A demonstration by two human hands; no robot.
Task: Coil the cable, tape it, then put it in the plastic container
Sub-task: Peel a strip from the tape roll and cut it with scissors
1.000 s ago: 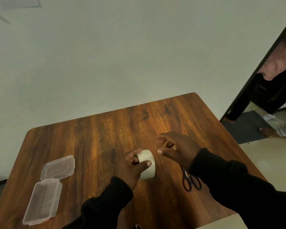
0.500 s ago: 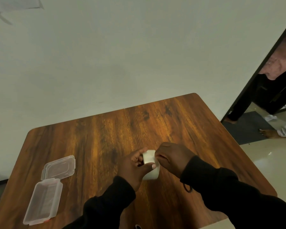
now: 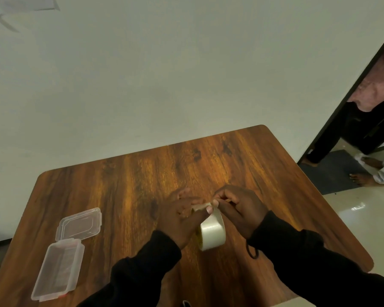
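Two hands meet on one tape roll, the landmark for every position below. My left hand grips the roll from its left side, thumb across the top, so that the roll stands steady on edge on the surface. My right hand, at the roll's upper right, is closed in a pinch at the rim, probably to lift the free end of the tape. The plastic container lies open well to the left of the roll, its hinged lid folded back, seemingly ready to receive the bundle. A dark loop shows just right of the roll under my right sleeve; I cannot tell what it is. The cable itself is not visible.
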